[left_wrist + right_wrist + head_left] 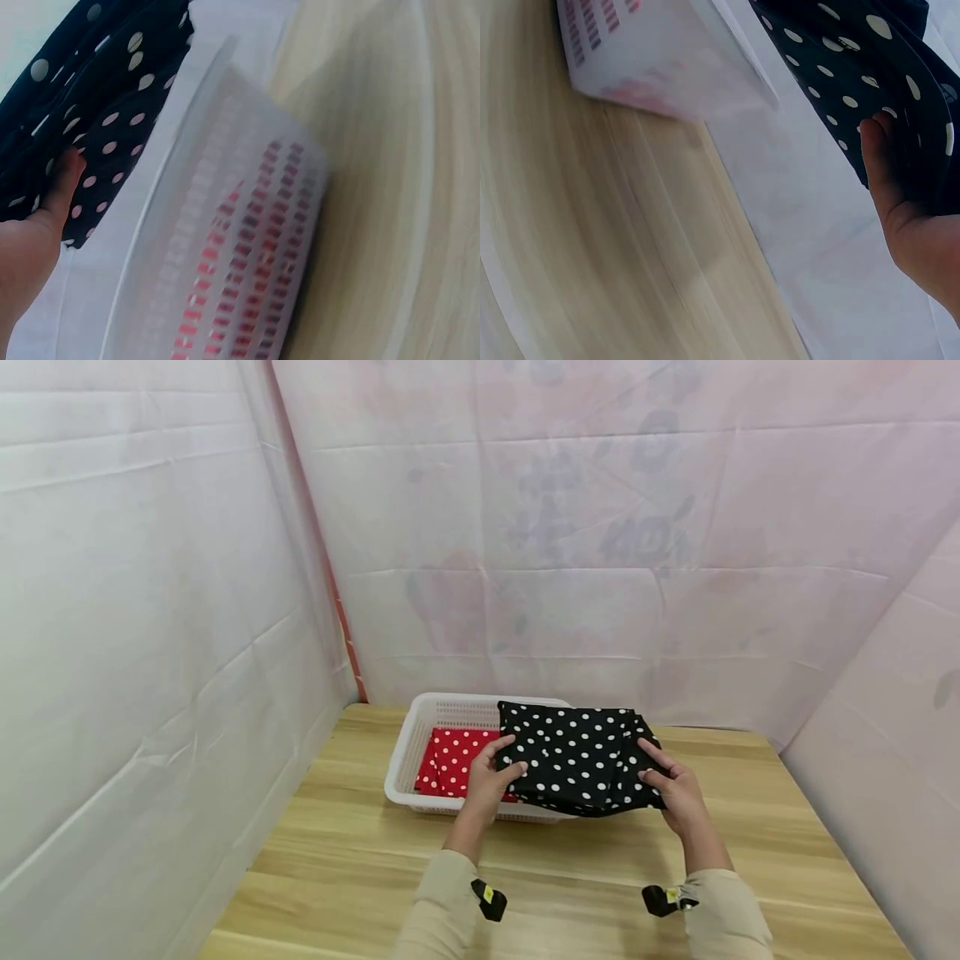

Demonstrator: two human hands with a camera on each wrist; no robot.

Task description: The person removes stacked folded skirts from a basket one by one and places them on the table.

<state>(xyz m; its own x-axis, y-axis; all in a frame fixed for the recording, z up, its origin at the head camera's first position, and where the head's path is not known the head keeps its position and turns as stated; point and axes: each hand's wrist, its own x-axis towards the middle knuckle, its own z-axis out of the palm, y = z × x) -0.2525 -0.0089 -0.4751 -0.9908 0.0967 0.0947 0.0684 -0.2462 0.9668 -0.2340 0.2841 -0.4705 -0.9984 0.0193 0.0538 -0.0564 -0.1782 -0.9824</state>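
Black cloth with white dots [573,756] is up in the air, strung between both hands, folded, longer side to side than front to back. Left hand [487,781] pinches its left end: in the head view a finger and the thumb reach onto the cloth edge, rest of the fingers hidden. Right hand [678,789] pinches the right end, thumb and a finger showing at the edge with a gap between their tips; can't tell how the hidden fingers lie. So the cloth sits between the two sets of fingers, most of it free in the middle, near edge sagging a bit. Right end is more creased than the left.

Both wrist views show a digit lying against the dotted fabric, and the cloth apart from the basket rim.

White plastic basket [402,752] is on the wooden table [322,860], slotted sides. In the head view the black cloth covers the basket's right part and runs past it to the right. Red cloth with pale dots [453,760] lies inside the basket, left part visible, rest behind the black one. Pale sheet [525,527] hangs behind the table.
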